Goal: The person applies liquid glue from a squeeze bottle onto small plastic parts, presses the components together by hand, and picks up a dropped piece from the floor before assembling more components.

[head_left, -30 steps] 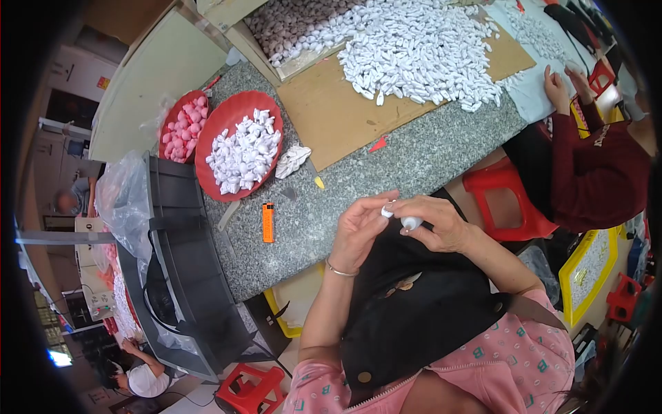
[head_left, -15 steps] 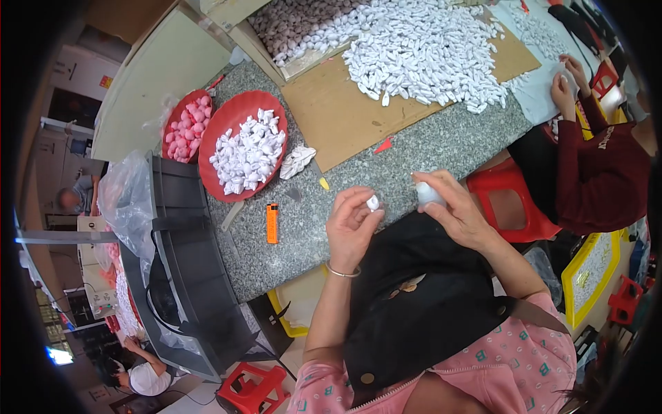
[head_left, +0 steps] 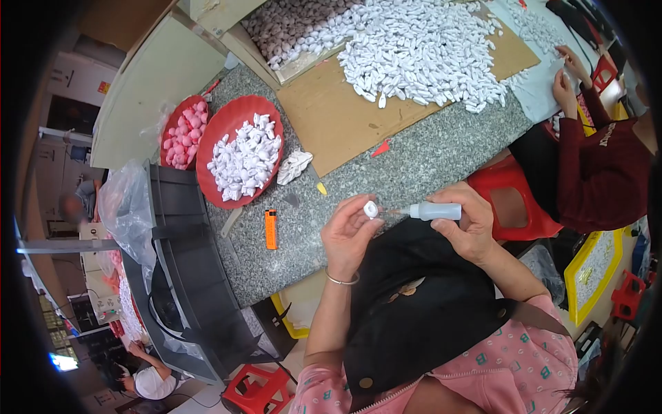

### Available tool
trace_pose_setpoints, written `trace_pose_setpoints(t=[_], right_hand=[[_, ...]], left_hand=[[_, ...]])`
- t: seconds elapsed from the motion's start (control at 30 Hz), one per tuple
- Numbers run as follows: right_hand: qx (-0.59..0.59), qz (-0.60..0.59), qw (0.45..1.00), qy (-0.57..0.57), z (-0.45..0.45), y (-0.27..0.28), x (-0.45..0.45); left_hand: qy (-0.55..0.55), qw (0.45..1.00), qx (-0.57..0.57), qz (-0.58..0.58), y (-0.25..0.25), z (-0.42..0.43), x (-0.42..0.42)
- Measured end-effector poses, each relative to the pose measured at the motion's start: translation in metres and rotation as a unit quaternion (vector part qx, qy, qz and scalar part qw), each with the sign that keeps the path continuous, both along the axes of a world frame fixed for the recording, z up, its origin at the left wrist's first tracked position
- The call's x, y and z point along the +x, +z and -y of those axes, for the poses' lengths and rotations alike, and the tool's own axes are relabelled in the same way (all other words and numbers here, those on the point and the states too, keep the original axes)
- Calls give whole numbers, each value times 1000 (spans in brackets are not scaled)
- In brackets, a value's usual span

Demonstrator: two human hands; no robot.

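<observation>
Between the thumb and fingers of my left hand [head_left: 350, 231] is a small white moulded piece [head_left: 371, 210], its hollow side facing up. My right hand [head_left: 469, 219] grips a translucent squeeze bottle [head_left: 436, 211] lying sideways, its thin nozzle pointing left at the piece. Whether the nozzle tip touches the piece, I cannot tell. Both hands are above my black apron [head_left: 420, 297], by the front edge of the speckled stone table [head_left: 303, 241].
Left on the table are a red plate [head_left: 204, 165] of white pieces, a smaller plate of pink pieces [head_left: 185, 134], an orange lighter [head_left: 271, 230] and crumpled tissue [head_left: 295, 168]. A large white heap [head_left: 420, 55] lies on cardboard [head_left: 331, 131]. At right, a co-worker [head_left: 600, 165] sits.
My right hand has turned the bottle from end-on to sideways, so its nozzle now points at the white piece. My left hand still holds the piece, its hollow side now more visible.
</observation>
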State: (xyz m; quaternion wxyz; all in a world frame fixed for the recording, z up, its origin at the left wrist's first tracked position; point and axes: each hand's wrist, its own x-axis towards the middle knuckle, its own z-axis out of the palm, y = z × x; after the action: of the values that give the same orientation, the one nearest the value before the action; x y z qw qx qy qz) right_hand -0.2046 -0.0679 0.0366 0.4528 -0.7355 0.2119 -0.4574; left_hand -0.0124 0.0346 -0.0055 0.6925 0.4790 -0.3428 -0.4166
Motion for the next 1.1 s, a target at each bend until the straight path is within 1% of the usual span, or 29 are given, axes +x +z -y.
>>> trace_pose_setpoints(t=[0.13, 0.4, 0.8, 1.0, 1.1], right_hand=[[-58, -32, 998, -17, 2, 2, 1], [-64, -43, 997, -11, 4, 2, 4], [-57, -48, 997, 0, 7, 0, 6], [-49, -47, 998, 8, 7, 0, 6], [-46, -46, 998, 13, 7, 0, 6]], left_hand=[[4, 1000, 17, -1, 2, 0, -1], [-1, 1000, -11, 15, 0, 2, -4], [-4, 1000, -8, 26, -3, 2, -4], [-8, 1000, 16, 5, 0, 2, -5], [-6, 1000, 5, 6, -1, 3, -6]])
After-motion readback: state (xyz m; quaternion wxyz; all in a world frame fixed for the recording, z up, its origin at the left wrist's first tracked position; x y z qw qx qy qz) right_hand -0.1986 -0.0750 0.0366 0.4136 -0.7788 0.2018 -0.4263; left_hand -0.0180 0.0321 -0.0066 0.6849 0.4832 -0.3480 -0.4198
